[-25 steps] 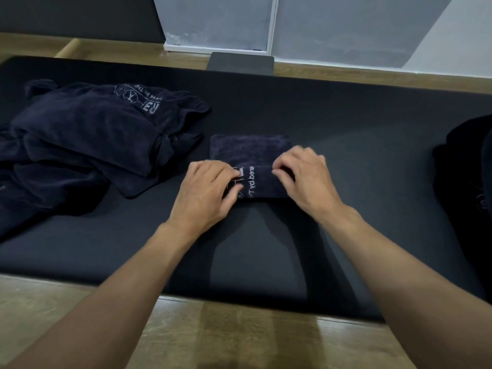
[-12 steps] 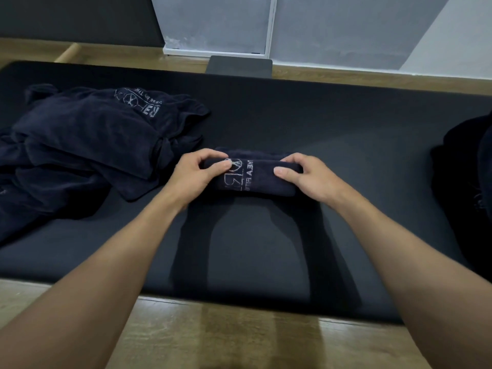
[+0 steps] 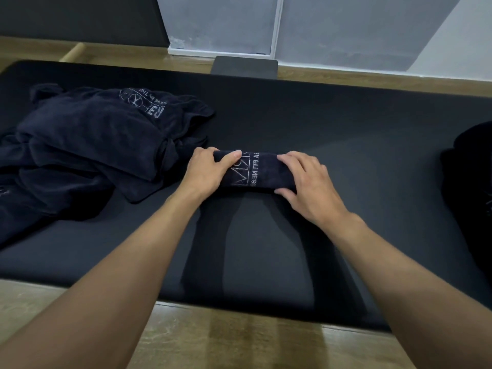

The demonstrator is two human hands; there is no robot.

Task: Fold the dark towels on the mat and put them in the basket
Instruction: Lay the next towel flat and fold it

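- At mat centre: folded towel (image 3: 255,173) lies as 1 compact bundle on the mat (image 3: 332,121), printed lettering facing up.
- Long axis: runs L-R across the view, roughly parallel to the mat's near edge.
- Left hand (image 3: 206,173): grips the bundle's L end. Thumb lies over the top face and the fingers wrap the far side, so it is clamped on the towel.
- Right hand (image 3: 306,179): grips the R end. Fingers (image 3: 292,159) curl over the top, close together, and the thumb presses the near edge. Also clamped on the towel.
- Key relation: 1 hand per end, towel between the 2 palms, neither hand under it. Both sit equally near.
- Pile of towels (image 3: 93,145): unfolded, heaped on the mat to the L, just beside the left hand and apart from the bundle.
- Dark shape (image 3: 471,187) at the R edge of view: prob. the basket, cannot confirm. It lies well apart from the bundle, on the right hand's side.
- Judgement: fold looks complete, and the next step is prob. lift and carry R. The move runs along the bundle's own axis, so the right hand leads.
- Risk: end-only grip may let the middle sag or layers open. Squeeze needs to hold thru transfer.
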